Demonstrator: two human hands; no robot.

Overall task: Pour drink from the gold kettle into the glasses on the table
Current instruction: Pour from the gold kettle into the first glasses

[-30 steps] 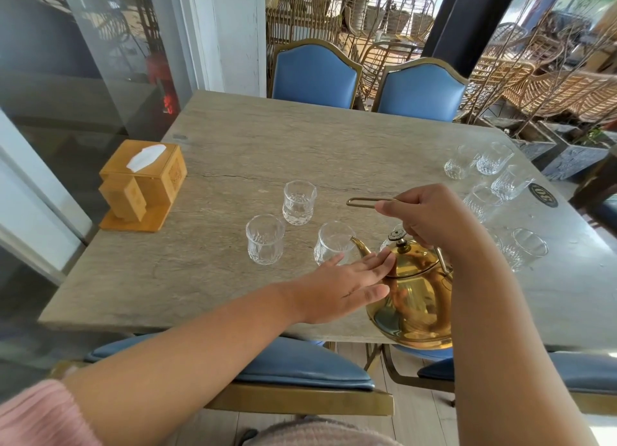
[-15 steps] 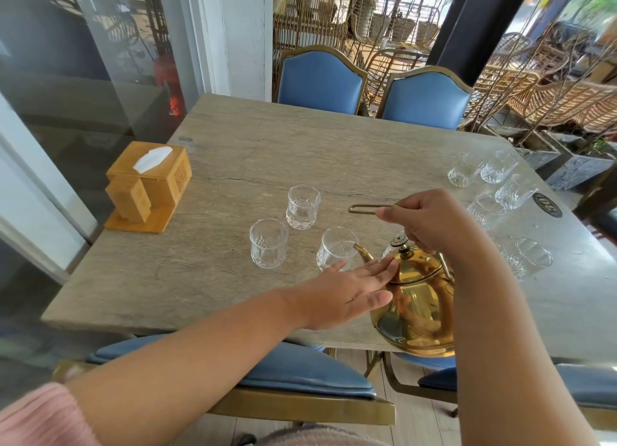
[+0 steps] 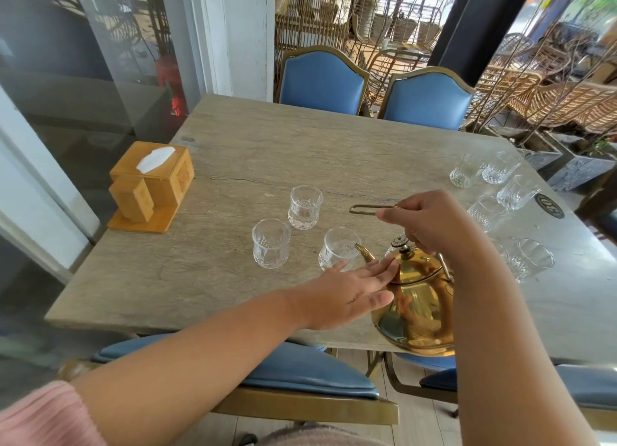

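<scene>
A shiny gold kettle [image 3: 415, 307] hangs near the table's front edge, its spout [image 3: 364, 252] over the rim of the nearest clear glass [image 3: 337, 250]. My right hand [image 3: 430, 223] is shut on the kettle's thin wire handle [image 3: 367, 208] above the lid knob. My left hand [image 3: 350, 293] lies flat, fingers apart, against the kettle's lid and left side. Two more glasses stand to the left: one [image 3: 270, 243] beside the near glass, one [image 3: 304, 207] farther back. Whether liquid flows is not visible.
A wooden tissue box [image 3: 157, 182] stands on the stone table [image 3: 300, 151] at the left. Several empty glasses [image 3: 490, 178] cluster at the right edge. Blue chairs [image 3: 322, 80] face me across the table; blue seats sit under the front edge.
The view has shifted slightly, so everything sits a bit lower in frame. Both hands and the kettle keep the same pose relative to the nearest glass.
</scene>
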